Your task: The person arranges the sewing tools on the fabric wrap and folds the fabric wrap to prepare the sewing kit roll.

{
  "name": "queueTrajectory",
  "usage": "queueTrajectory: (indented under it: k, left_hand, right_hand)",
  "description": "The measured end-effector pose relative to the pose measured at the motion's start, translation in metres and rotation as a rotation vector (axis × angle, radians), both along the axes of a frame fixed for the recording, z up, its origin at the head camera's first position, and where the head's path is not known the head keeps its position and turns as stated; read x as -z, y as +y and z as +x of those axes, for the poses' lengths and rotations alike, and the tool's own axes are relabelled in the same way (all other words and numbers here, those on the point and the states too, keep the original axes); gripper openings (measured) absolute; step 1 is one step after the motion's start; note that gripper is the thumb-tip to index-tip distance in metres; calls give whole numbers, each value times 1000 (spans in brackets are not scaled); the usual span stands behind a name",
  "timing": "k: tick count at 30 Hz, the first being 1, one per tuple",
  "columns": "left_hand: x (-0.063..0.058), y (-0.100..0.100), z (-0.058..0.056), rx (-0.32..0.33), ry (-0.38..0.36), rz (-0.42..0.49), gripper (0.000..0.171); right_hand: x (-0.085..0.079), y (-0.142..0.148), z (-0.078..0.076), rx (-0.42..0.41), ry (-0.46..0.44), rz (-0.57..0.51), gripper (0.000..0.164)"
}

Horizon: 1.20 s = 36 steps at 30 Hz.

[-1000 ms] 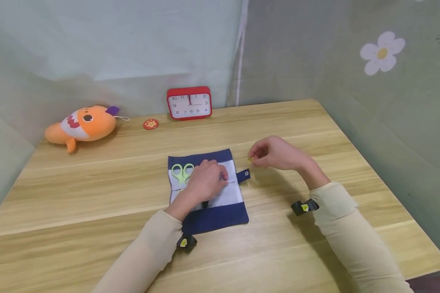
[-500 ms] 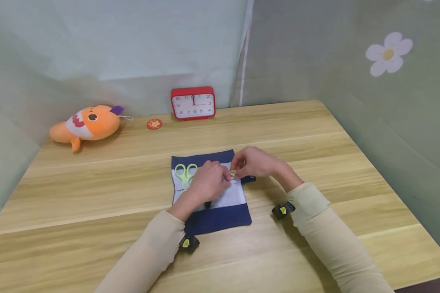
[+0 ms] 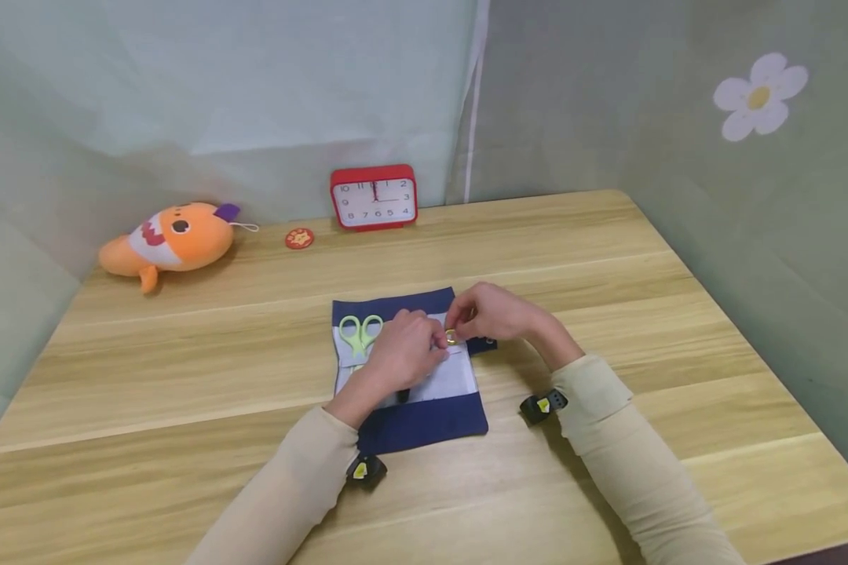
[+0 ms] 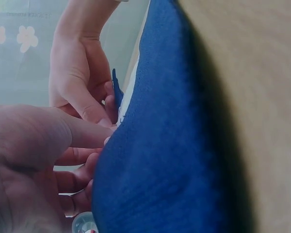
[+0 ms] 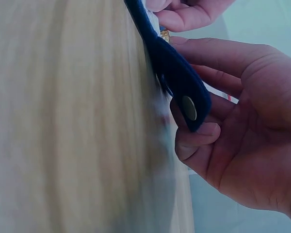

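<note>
A navy fabric pouch with a pale lining lies unfolded on the wooden table. Light green scissors sit in its inner pocket at the left. My left hand reaches over the lining, thumb and curled fingers pinching the pocket's upper edge; it covers most of what lies below, with a black tip showing. Just right of it, my right hand pinches a small gold ring between thumb and fingers, right at the pocket edge. The pouch's snap strap passes by the right hand's lower fingers.
At the back stand a red alarm clock and, further left, an orange plush shark. Between them lies a round red disc with a star. Fabric walls border the table behind and at the right.
My right hand has moved left from beside the pouch to its pocket, carrying the gold ring. The left hand stays at the pocket. Over the last half second little has moved.
</note>
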<state>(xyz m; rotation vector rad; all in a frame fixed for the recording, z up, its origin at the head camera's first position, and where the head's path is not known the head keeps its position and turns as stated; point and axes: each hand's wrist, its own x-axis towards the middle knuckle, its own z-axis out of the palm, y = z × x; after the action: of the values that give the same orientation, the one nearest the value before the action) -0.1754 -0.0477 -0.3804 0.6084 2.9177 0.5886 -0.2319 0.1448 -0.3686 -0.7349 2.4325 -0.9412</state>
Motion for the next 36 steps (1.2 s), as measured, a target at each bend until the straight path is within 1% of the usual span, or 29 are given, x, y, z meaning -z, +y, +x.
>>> queueTrajectory:
  k: [4,11,17,21,24,28,32,36]
  left_hand:
    - [-1,0,0,5,4,9,4]
    - [-2,0,0,38,19,15,8]
    - [-2,1,-1,41,-10,-18,11]
    - [-2,1,-1,42,-21,-28,14]
    - [-2,1,-1,34,-30,-28,13]
    - [-1,0,-1,26,-41,-19,8]
    - [0,-1,-1,28,-35,10,6]
    - [1,-1,-1,27,-31,20,8]
  right_hand:
    - [0,1,0,5,-13,-14,13]
    - [1,1,-1,6,-19,-20,11]
    - [0,0,0,16,-6,-11,11]
    - [2,-1,-1,29,19,3,9]
    - [2,-1,-1,25,29,8,8]
    - [2,2,-1,5,-4,-13,10]
    - [2,6,-1,-16,-43,-33,14]
    - [3,6,-2,-16,-34,-29,14]
